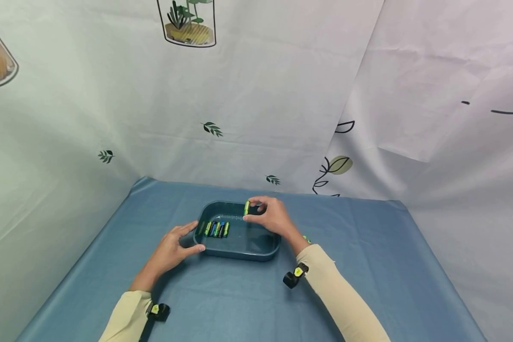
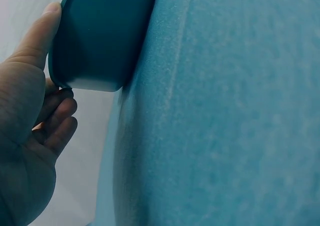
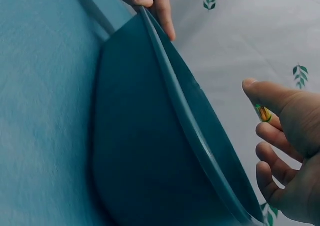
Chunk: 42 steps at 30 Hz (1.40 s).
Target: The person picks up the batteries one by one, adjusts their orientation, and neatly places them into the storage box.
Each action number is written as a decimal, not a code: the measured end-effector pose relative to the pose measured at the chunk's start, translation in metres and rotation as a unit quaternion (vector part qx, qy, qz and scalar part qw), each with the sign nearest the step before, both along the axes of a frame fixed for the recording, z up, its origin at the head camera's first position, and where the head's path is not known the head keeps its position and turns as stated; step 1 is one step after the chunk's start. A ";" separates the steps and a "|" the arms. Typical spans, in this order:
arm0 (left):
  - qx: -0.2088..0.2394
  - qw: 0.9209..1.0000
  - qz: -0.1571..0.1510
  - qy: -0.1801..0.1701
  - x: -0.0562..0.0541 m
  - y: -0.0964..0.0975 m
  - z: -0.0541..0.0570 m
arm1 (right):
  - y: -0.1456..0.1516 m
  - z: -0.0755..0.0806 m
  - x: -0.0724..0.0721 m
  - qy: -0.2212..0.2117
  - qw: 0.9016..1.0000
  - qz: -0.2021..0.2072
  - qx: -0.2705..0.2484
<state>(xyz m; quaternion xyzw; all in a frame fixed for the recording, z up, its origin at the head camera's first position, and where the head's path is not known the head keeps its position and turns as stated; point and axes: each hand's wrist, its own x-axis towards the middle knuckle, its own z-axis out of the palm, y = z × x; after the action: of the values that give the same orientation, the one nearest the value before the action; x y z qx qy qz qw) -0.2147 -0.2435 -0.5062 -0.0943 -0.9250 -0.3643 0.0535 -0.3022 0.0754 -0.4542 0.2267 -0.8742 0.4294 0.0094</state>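
A dark teal tray rests on the blue cloth. Several small green and blue batteries lie side by side in a row in its left part. My left hand is spread at the tray's left end, thumb and fingertips touching the rim, as the left wrist view also shows. Over the tray's far right part, my right hand pinches a green battery upright between thumb and finger. In the right wrist view that battery shows above the rim, partly hidden by the thumb, the other fingers loosely bent.
Another small green item, partly hidden by the right wrist, lies on the cloth right of the tray. Blue cloth covers the table. White fabric walls with printed leaves stand behind and at both sides.
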 end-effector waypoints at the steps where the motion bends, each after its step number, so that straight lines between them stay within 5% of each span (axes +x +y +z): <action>1: 0.000 1.000 0.000 0.000 0.000 -0.001 0.000 | -0.003 -0.001 0.000 -0.006 1.000 0.002 -0.001; 21: -0.002 1.000 0.005 -0.006 -0.002 0.000 -0.001 | -0.053 -0.023 0.002 -0.069 0.997 0.013 -0.029; 42: 0.006 1.000 -0.002 -0.002 -0.001 0.000 0.000 | -0.065 -0.033 -0.002 -0.086 0.995 -0.016 0.046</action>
<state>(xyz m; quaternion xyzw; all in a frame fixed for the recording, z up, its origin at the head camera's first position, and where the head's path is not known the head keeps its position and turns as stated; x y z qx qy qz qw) -0.2155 -0.2432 -0.5065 -0.0951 -0.9228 -0.3698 0.0510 -0.3043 0.0102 -0.4875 0.1755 -0.8941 0.4063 -0.0690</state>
